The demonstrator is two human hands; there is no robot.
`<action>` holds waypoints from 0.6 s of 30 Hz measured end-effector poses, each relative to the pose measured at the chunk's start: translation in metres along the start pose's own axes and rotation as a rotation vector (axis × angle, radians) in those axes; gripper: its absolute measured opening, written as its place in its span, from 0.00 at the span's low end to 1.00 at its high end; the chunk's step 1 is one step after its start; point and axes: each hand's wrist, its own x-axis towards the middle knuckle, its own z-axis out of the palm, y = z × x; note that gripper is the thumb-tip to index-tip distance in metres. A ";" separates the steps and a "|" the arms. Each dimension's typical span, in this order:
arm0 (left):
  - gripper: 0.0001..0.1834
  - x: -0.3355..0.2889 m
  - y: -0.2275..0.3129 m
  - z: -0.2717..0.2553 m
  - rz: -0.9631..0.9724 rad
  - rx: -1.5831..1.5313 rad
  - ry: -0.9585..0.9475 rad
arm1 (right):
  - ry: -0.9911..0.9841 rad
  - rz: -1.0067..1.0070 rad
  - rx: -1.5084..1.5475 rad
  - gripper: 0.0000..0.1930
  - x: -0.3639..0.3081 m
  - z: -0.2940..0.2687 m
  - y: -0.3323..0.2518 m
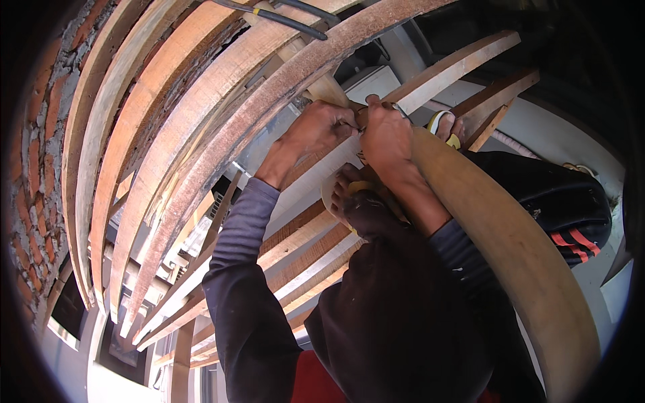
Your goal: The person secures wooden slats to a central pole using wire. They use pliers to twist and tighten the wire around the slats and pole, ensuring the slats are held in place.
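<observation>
Close together at a wooden joint, my two hands meet over the beams. My left hand (314, 134) is closed in a pinch, its fingertips near a small dark, thin piece too small to name. My right hand (388, 138) is curled into a fist beside it, thumb up, with a dark edge showing by its knuckles; what it grips is hidden. A pale wooden beam (443, 77) runs away behind my right hand. A long wooden board (517, 262) passes close along my right forearm.
Several long wooden beams (181, 124) stretch across the left, beside a brick wall (37, 161). A tool with black handles (292, 23) rests on the upper beams. My sandalled feet (443, 126) stand on lower timbers, with gaps between beams showing the space below.
</observation>
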 end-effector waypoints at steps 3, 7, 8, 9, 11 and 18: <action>0.09 0.001 0.000 -0.001 0.079 0.119 -0.006 | -0.092 0.049 -0.031 0.14 0.002 -0.008 -0.002; 0.08 -0.007 0.009 0.013 0.181 0.052 0.183 | -0.066 -0.090 -0.117 0.11 0.001 -0.025 -0.016; 0.06 -0.011 0.012 0.011 0.174 0.038 0.224 | -0.085 -0.121 -0.140 0.12 0.002 -0.042 -0.023; 0.07 -0.013 0.011 0.009 0.182 0.061 0.238 | -0.105 -0.158 -0.167 0.12 0.003 -0.063 -0.035; 0.07 -0.033 0.006 0.008 0.152 0.098 0.272 | 0.201 -0.370 0.101 0.09 0.006 -0.109 -0.072; 0.06 -0.008 0.016 0.009 0.044 0.209 0.151 | 0.483 -1.067 -0.108 0.20 0.119 -0.142 -0.181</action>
